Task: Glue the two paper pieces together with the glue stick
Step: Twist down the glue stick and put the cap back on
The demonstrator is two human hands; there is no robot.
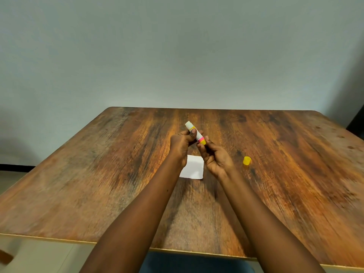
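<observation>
Both hands' fingers (194,133) grip uncapped glue stick (197,133) above paper (194,168); cap (246,160) apart.

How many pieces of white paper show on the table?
1: white paper lies on the table beneath the left hand and right hand. A second piece may lie under it or be hidden.

Both hands (197,150) raised — fingers (194,133) (curled) closed

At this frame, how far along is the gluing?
Done: the yellow cap is off, standing on the table. In hand: both the left hand and right hand hold the glue stick above the white paper. Left: applying glue and joining the pieces; only one white patch shows.
</observation>
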